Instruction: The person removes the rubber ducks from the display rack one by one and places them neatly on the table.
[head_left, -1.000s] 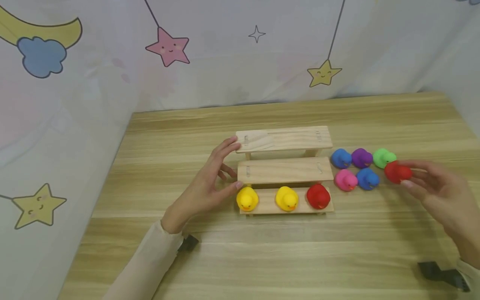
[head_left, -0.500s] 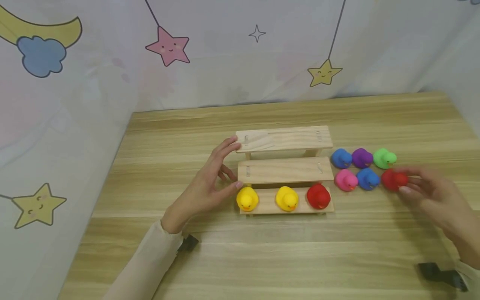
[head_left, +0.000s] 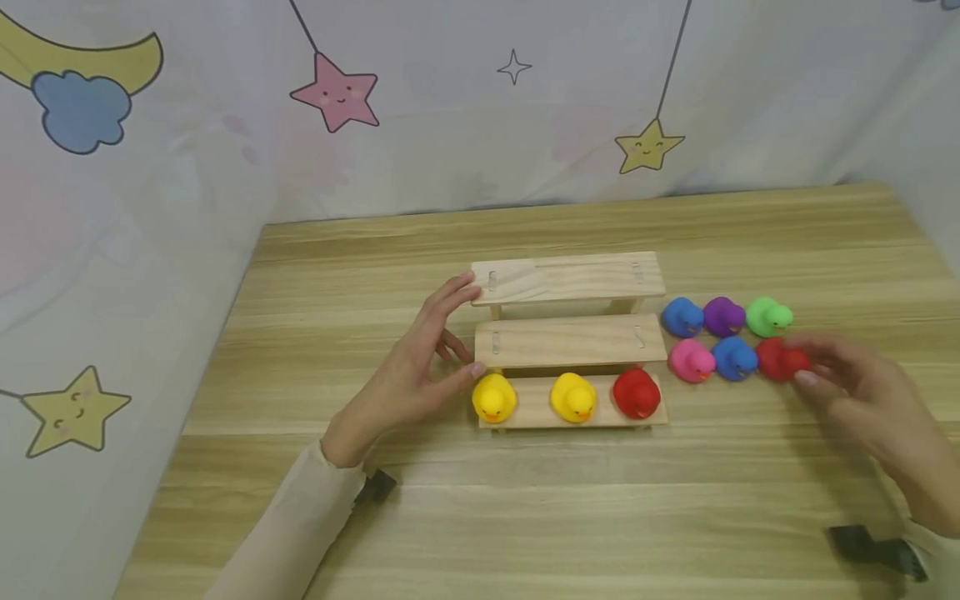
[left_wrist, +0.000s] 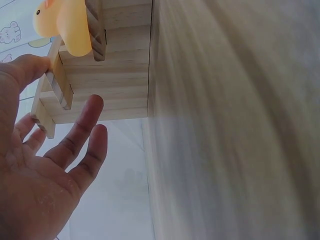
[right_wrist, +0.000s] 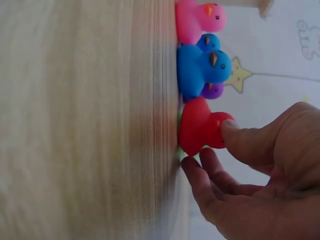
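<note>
A three-tier wooden stand (head_left: 570,340) is at the middle of the table. My left hand (head_left: 405,358) lies along its left end with fingers spread; in the left wrist view the thumb (left_wrist: 35,67) touches the end of a shelf. At the right, my right hand (head_left: 877,396) pinches a red rubber duck (head_left: 777,360) low at the table. The right wrist view has the thumb on the duck's head and fingertips under its front. Beside it stand a blue duck (head_left: 735,359) and a pink duck (head_left: 692,361).
Behind these is a row with blue (head_left: 682,317), purple (head_left: 723,317) and green (head_left: 768,317) ducks. Two yellow ducks (head_left: 494,398) and another red duck (head_left: 637,393) sit on the stand's lowest tier. A printed curtain (head_left: 450,150) hangs behind the table (head_left: 525,508).
My right hand has brought the red duck down and to the left, from in front of the green duck to the end of the front row. The left hand stays put.
</note>
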